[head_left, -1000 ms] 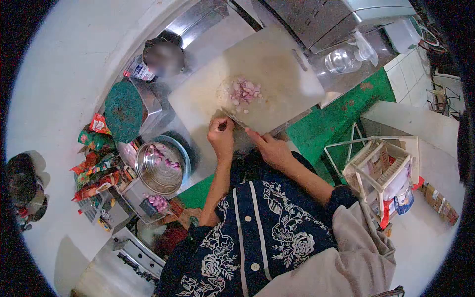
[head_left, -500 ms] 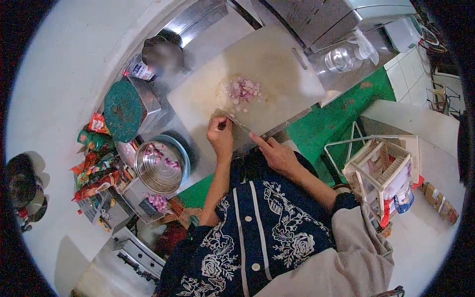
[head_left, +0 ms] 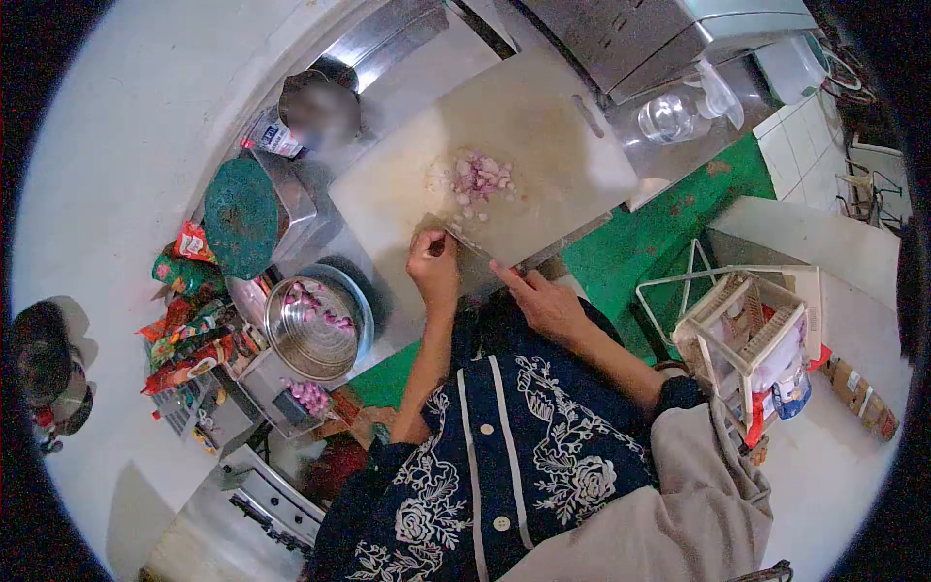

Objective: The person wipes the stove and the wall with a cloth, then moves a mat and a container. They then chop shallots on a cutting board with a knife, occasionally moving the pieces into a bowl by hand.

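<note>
My right hand is closed round the handle of a knife, its index finger stretched along the back. The blade reaches up and left over the near edge of a large white cutting board. At the blade's tip my left hand is curled with fingers pinched together; what they hold is too small and covered to make out, possibly a piece of shallot. Beyond both hands lies a pile of chopped shallots, with several loose slices nearer the knife.
Left of the board stands a metal strainer bowl with peeled shallots, near more shallots in a tray. Seasoning packets and a green round lid are farther left. A spray bottle stands at the upper right, a white rack at right.
Both hands stay almost in place; the left fingers and the knife shift very slightly. The shallot pile looks the same.
</note>
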{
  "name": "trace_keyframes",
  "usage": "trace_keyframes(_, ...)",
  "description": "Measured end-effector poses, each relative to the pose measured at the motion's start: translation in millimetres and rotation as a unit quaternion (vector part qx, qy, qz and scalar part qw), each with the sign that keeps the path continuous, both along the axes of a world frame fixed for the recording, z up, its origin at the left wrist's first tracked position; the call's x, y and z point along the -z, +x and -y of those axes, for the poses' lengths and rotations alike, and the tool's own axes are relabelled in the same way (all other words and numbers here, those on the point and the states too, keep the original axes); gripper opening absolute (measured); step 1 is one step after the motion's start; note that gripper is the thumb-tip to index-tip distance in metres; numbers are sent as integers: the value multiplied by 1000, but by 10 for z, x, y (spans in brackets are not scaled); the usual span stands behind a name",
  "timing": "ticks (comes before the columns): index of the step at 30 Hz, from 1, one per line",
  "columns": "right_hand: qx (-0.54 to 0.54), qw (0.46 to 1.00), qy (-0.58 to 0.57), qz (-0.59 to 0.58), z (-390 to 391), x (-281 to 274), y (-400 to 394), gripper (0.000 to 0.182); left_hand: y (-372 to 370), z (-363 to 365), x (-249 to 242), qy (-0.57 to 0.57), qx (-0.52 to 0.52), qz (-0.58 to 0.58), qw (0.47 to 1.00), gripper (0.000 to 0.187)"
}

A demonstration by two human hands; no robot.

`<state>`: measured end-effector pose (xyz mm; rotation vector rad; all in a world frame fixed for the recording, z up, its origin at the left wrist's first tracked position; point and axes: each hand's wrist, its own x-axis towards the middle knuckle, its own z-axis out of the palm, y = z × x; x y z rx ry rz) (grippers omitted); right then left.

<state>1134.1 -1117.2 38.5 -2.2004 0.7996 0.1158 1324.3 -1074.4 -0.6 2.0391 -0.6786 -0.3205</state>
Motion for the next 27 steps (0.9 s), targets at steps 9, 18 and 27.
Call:
trace_keyframes(9,0,998,-49,24,-4,21,4,60,12,-8,22,27,3,26,999,9)
trace_keyframes(18,-2,998,-51,24,5,91,95,61,-16,15,-82,9,6,-7,1000,7)
trace_keyframes(27,-1,1000,-18,6,31,250,210,64,9,-13,-25,10,10,6,1000,8)
